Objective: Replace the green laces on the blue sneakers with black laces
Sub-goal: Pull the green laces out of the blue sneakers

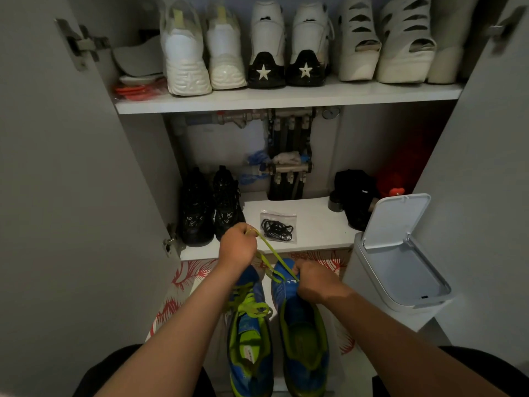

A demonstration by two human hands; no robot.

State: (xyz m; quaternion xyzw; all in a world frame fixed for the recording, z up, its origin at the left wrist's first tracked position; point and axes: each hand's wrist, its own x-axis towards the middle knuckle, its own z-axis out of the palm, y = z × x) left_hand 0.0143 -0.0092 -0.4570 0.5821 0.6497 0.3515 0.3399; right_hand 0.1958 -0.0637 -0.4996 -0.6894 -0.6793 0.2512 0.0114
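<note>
Left hand (237, 247), fingers curled round the green lace (275, 254), holds it taut above the right-hand blue sneaker (305, 328) on the floor, right hand (315, 282) gripping its toe as a brace; black laces (277, 228) sit bagged on the shelf beyond.

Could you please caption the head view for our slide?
Left hand holds a lime-green lace taut from the blue sneaker the right hand grips; bagged black laces lie on the white shelf.

Lower shelf (315, 224) holds bagged black laces (278, 227) and black shoes (210, 207).
</note>
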